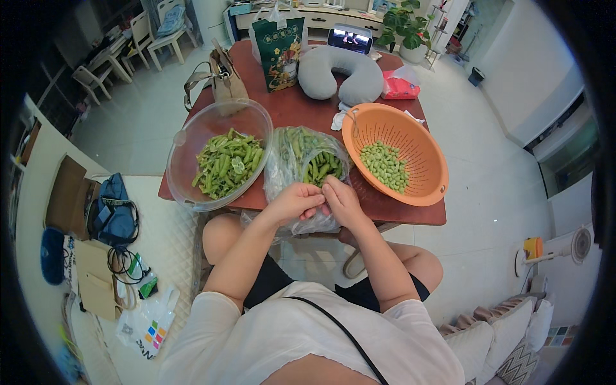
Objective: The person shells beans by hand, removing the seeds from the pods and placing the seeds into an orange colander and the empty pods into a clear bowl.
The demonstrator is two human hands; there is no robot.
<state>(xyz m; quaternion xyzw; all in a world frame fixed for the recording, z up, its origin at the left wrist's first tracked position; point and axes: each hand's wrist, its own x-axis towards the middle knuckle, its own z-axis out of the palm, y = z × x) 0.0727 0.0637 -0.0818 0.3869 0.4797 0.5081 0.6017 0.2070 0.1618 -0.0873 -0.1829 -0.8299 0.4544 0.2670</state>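
Note:
My left hand (pixel 296 201) and my right hand (pixel 342 201) meet at the table's near edge, thumbs and fingers pinched together. What they hold, if anything, is hidden. Just beyond them lies a clear plastic bag (pixel 277 172), its mouth open on whole green bean pods (pixel 324 166). On the left a clear plastic bowl (pixel 181 154) contains a heap of green pods (pixel 230 162). To the right stands an orange colander (pixel 428 154), tilted toward me, with pale green shelled beans (pixel 385 168) gathered in it.
Farther back on the red-brown table (pixel 308 110) are a beige handbag (pixel 229 83), a green gift bag (pixel 277 54), a grey neck pillow (pixel 350 67), a propped phone (pixel 350 40) and a pink tissue pack (pixel 400 86). A padded seat (pixel 168 218) with bags is on the left.

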